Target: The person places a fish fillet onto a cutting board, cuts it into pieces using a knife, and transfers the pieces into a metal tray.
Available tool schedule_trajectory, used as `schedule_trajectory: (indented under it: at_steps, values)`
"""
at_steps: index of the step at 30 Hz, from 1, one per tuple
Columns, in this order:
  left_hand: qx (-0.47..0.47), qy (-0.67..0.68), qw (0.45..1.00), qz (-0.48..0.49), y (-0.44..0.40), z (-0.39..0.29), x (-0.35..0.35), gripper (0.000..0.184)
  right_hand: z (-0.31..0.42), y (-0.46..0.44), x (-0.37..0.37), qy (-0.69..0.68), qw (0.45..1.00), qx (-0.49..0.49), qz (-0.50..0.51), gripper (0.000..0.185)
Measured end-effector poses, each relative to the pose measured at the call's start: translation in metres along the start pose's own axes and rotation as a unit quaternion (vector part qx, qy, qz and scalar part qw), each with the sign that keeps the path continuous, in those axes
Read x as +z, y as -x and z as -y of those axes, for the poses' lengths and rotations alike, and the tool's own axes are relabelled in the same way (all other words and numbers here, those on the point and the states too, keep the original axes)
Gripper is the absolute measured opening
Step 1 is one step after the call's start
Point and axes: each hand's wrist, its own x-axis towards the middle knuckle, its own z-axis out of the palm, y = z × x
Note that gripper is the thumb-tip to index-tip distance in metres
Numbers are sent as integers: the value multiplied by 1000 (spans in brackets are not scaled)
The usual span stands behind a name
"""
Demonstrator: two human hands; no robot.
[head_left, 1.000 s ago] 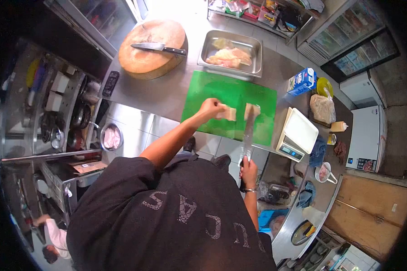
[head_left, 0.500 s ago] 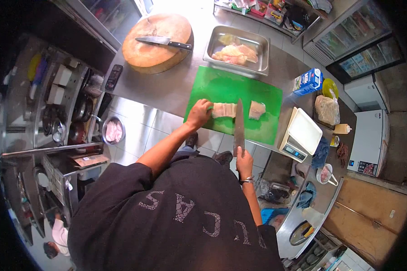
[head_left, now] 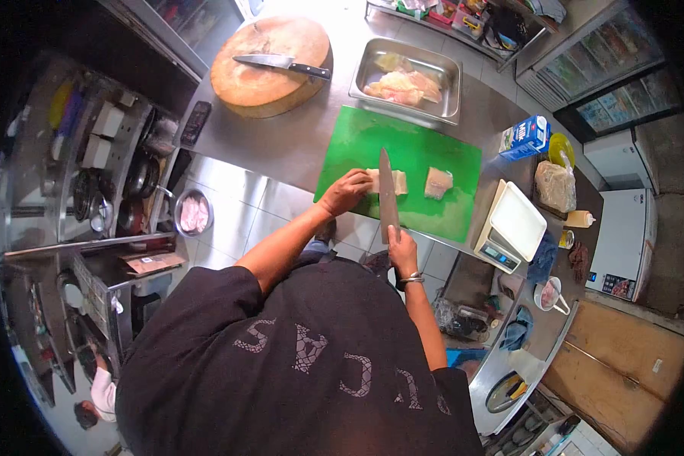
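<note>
A green cutting board [head_left: 342, 144] lies on the counter in front of me. On it is a pale raw meat fillet [head_left: 400, 182], its left end gripped under the curled fingers of my left hand [head_left: 347, 191]. My right hand [head_left: 402, 249] is closed around the handle of a large kitchen knife [head_left: 388, 190]. The blade crosses over the fillet close to my left fingertips and hides part of it; whether it has cut in, I cannot tell. Apart from the fillet, a separate cut meat piece [head_left: 438, 183] rests further right on the board.
Behind the board stands a metal tray [head_left: 456, 91] with raw meat. A round wooden block [head_left: 273, 45] bears another knife [head_left: 309, 71]. To the right are a kitchen scale [head_left: 518, 220], a milk carton [head_left: 526, 138] and a wrapped bag [head_left: 555, 186]. A bowl of meat [head_left: 194, 213] sits lower left.
The knife has shifted left along the fillet, from its right end to nearer my left fingers. My left hand has moved slightly right relative to the board. The view has shifted a little.
</note>
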Motion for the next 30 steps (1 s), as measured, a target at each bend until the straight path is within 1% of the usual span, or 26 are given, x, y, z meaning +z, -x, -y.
schedule_trajectory:
  at_steps: [1,3,4,6,7,9,10,12,16,18,19,21,22,24,28,30]
  values:
    - [2,-16,1000,-3,-1,-1,-1,25,2,1,-4,1,1000,0,1,58]
    - [0,-22,1000,-6,-1,-1,2,24,1,9,-11,-73,985,115,107,60]
    - [-1,-27,1000,-9,-1,0,5,23,-1,15,-13,-72,985,116,108,60]
    - [-6,-10,1000,-17,1,0,7,23,-6,28,-16,-53,994,55,79,59]
    - [-11,7,1000,-24,1,1,7,23,-9,33,-17,-52,994,55,80,59]
    - [-7,3,1000,-25,1,-1,5,22,-14,42,-15,-54,997,0,48,59]
    - [-2,-2,1000,-27,0,-2,3,21,-14,41,-13,-54,997,1,48,59]
    - [1,-2,1000,-18,-1,0,4,21,-13,34,-10,-61,991,79,93,58]
    - [-8,15,1000,-5,-1,1,4,19,-4,12,-2,-34,995,55,75,60]
    - [1,12,1000,-9,-2,1,3,21,1,3,1,-47,998,25,47,61]
    - [10,9,1000,-13,-2,1,4,23,3,-1,3,-46,998,25,46,61]
    - [-1,27,999,-21,-1,1,4,23,5,-7,8,-18,1000,-10,13,62]
    - [-12,44,999,-28,-1,1,4,24,5,-9,9,-18,1000,-10,13,62]
    - [-11,40,999,-32,0,1,5,24,5,-13,12,-47,995,58,73,61]
    - [-17,30,999,-40,0,-2,3,24,9,-5,8,-71,993,60,74,62]
    - [-20,12,999,-23,1,0,4,22,11,1,4,-15,999,9,37,62]
